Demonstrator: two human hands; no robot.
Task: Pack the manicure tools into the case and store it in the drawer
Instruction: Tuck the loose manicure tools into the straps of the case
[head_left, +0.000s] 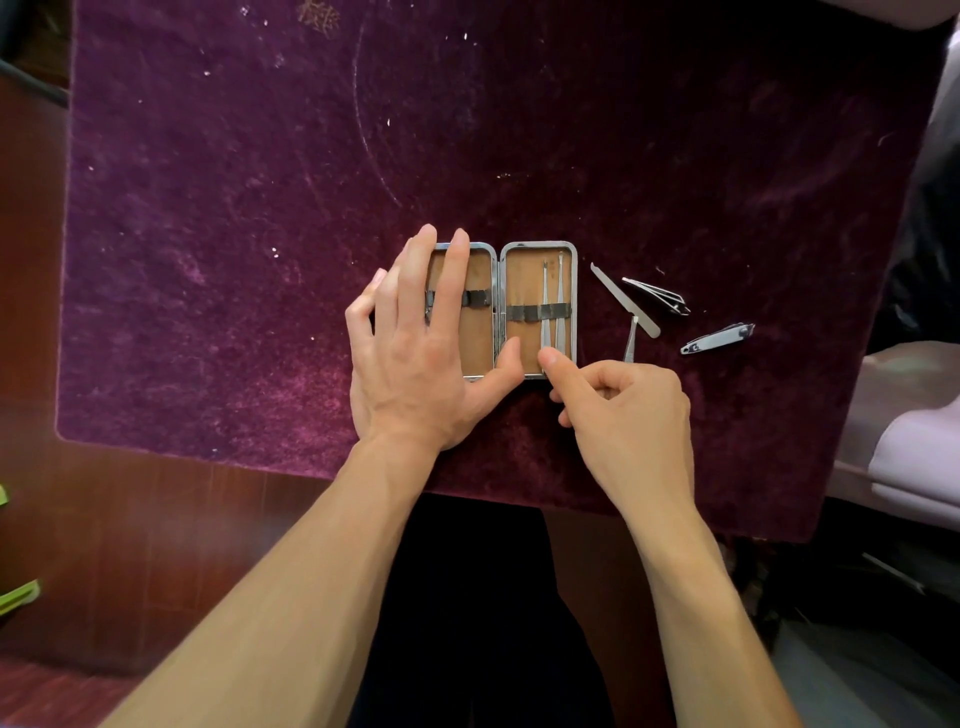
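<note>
A metal-framed manicure case (524, 275) lies open flat on a purple velvet cloth (260, 234). Its tan lining has a dark elastic band across each half. Two thin steel tools (551, 306) sit under the band in the right half. My left hand (415, 343) lies flat on the left half, fingers straight, thumb at the hinge. My right hand (618, 410) is curled beside the case's near right corner, its thumb tip touching the lower end of the inner tool. Loose on the cloth to the right lie a nail file (623, 300), tweezers (660, 295), a small pusher (630, 340) and nail clippers (718, 339).
The cloth covers a dark wooden table whose bare edge (130, 519) shows at the left and near side. Pale fabric (914, 457) lies at the right edge. A green object (15, 597) sticks in at the far left.
</note>
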